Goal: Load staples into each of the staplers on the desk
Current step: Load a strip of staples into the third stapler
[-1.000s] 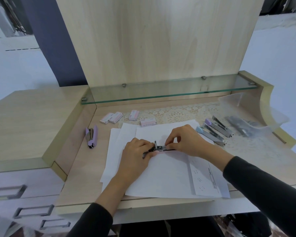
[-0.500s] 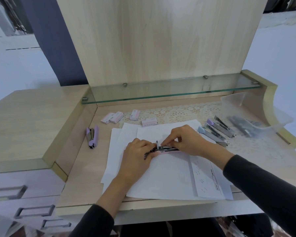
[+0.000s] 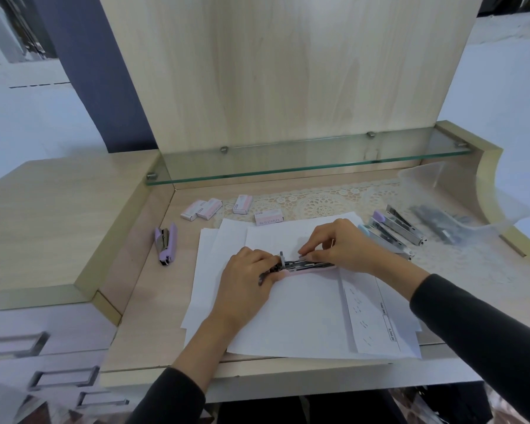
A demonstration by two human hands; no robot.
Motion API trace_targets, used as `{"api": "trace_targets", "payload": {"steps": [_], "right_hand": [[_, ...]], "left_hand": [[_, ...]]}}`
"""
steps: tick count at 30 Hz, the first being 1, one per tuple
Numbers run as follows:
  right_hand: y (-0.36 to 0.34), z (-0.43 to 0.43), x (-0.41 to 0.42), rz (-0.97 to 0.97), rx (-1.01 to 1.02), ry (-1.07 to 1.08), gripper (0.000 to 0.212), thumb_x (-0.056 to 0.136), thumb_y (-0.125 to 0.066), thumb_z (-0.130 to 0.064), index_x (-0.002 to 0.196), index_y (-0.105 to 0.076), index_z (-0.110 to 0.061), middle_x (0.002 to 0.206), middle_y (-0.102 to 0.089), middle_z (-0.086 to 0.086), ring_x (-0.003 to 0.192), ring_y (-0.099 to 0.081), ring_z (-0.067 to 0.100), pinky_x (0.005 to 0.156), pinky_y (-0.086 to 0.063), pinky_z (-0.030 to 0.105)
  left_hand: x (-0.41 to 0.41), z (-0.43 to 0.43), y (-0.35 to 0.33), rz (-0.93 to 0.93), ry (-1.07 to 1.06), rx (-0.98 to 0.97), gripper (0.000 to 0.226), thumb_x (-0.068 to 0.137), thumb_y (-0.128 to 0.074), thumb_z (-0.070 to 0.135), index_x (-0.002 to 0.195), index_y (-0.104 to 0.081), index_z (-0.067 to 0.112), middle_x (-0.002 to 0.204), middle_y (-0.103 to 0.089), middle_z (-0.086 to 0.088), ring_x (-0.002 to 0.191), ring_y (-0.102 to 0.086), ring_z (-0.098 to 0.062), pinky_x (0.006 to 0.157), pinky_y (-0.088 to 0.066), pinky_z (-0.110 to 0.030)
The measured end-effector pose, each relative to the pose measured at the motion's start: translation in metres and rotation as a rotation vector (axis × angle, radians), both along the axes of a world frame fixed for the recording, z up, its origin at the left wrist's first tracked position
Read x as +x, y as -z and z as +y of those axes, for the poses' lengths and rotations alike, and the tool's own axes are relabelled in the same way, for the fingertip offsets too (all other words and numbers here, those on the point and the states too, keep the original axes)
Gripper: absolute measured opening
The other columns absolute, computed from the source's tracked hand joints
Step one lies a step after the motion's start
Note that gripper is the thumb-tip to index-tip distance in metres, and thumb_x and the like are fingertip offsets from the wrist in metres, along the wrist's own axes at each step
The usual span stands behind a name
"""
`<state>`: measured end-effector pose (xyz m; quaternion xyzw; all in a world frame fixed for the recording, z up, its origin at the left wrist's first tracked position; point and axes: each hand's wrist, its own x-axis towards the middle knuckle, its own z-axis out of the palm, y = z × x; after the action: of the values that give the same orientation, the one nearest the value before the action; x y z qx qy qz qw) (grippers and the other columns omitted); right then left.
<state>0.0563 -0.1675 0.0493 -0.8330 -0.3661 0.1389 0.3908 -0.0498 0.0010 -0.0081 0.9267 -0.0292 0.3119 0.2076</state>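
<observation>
On a spread of paper point(image 3: 303, 325) at the near middle of the desk, a pink stapler point(image 3: 311, 266) lies opened. The left hand point(image 3: 245, 273) grips its hinge end, fingers curled round it. The right hand point(image 3: 340, 244) pinches at the open channel, though whether a staple strip sits between the fingertips is too small to tell.

The step appears to be seating staples in this stapler. The next move likely calls for pressing the strip flat and closing the top without letting it shift.

Farther left lies a closed purple stapler point(image 3: 165, 243), and at right two staplers point(image 3: 392, 229) lie open, apparently awaiting loading. Staple boxes point(image 3: 268, 216) line the far side.
</observation>
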Motion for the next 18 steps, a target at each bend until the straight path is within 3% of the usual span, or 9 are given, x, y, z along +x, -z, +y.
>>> {"api": "trace_targets", "payload": {"steps": [3,9,14,18], "right_hand": [[0.0,-0.002,-0.004,-0.046,-0.016,0.007,0.014,0.074,-0.07,-0.007,0.082,-0.074,-0.017,0.074,-0.063,-0.015,0.051,-0.045,0.0,0.05,-0.037,0.01],[0.001,-0.004,-0.012,-0.125,0.024,0.033,0.01,0.072,-0.072,-0.01,0.079,-0.074,-0.017,0.072,-0.062,-0.02,0.056,-0.046,0.011,0.054,-0.038,0.011],[0.002,-0.001,-0.015,-0.181,-0.044,0.026,0.011,0.071,-0.072,-0.01,0.08,-0.074,-0.017,0.067,-0.059,-0.014,0.058,-0.045,0.002,0.062,-0.04,0.021],[0.003,-0.001,-0.015,-0.224,-0.054,0.021,0.013,0.07,-0.073,-0.011,0.081,-0.073,-0.019,0.069,-0.063,-0.008,0.054,-0.045,0.0,0.058,-0.035,0.014]], "left_hand": [[0.0,0.001,0.001,-0.006,0.01,-0.011,0.032,0.077,-0.051,0.036,0.081,-0.07,0.01,0.077,-0.069,0.0,0.073,-0.043,-0.009,0.066,-0.038,-0.026],[0.0,0.0,0.001,-0.015,0.008,0.002,0.032,0.077,-0.052,0.036,0.081,-0.07,0.01,0.077,-0.069,0.0,0.073,-0.042,-0.009,0.067,-0.037,-0.024],[0.0,-0.001,0.001,-0.01,-0.01,0.031,0.019,0.073,-0.064,0.025,0.084,-0.071,0.012,0.076,-0.069,0.001,0.073,-0.042,-0.008,0.063,-0.04,-0.022],[0.001,0.0,0.001,-0.024,-0.004,0.038,0.029,0.077,-0.054,0.034,0.083,-0.071,0.011,0.075,-0.068,0.001,0.073,-0.042,-0.01,0.067,-0.036,-0.028]]}}
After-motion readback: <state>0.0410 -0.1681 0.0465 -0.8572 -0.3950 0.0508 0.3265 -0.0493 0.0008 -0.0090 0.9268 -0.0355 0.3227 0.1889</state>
